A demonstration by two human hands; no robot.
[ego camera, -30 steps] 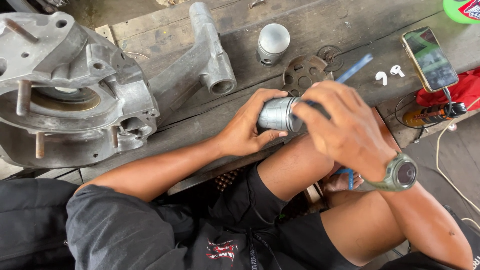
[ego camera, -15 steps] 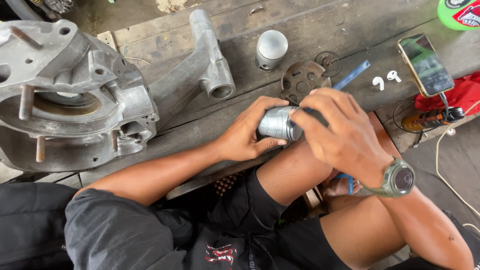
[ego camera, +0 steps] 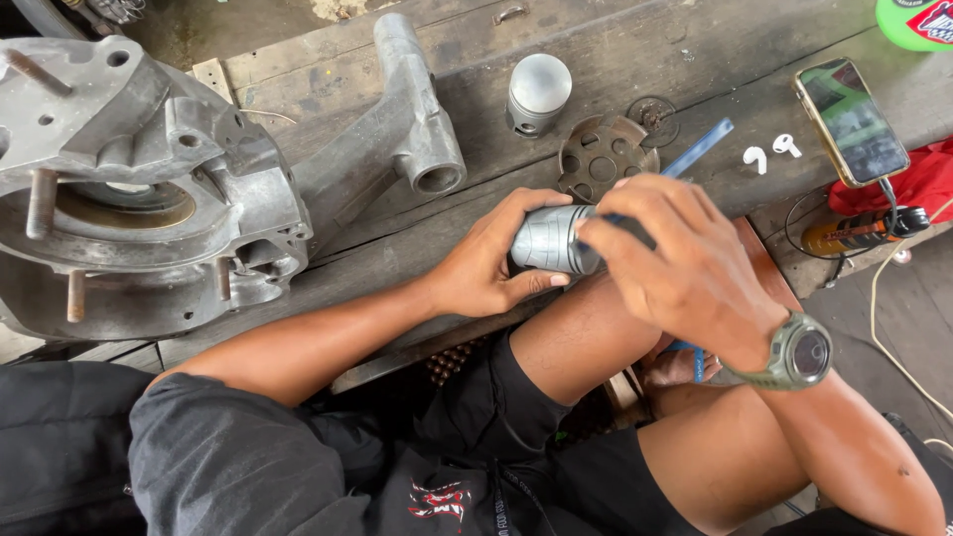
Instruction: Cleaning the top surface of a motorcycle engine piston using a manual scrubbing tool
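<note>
My left hand (ego camera: 491,263) grips a grey metal cylinder (ego camera: 549,239), a piston-like part lying sideways above my knee. My right hand (ego camera: 680,263) covers the cylinder's right end, fingers curled around a thin blue tool (ego camera: 700,147) whose tip sticks out past the knuckles. A green wristwatch (ego camera: 799,352) sits on my right wrist. Where the tool meets the cylinder is hidden under my right hand.
A large grey engine casing (ego camera: 129,189) fills the left of the wooden bench (ego camera: 715,50). An upright piston (ego camera: 538,92), a round perforated plate (ego camera: 606,154), two white earbuds (ego camera: 772,152), a phone (ego camera: 851,119) and a red cloth (ego camera: 918,184) lie beyond my hands.
Both hands stay on the cylinder; my right hand has shifted slightly over its right end. The view has moved a little.
</note>
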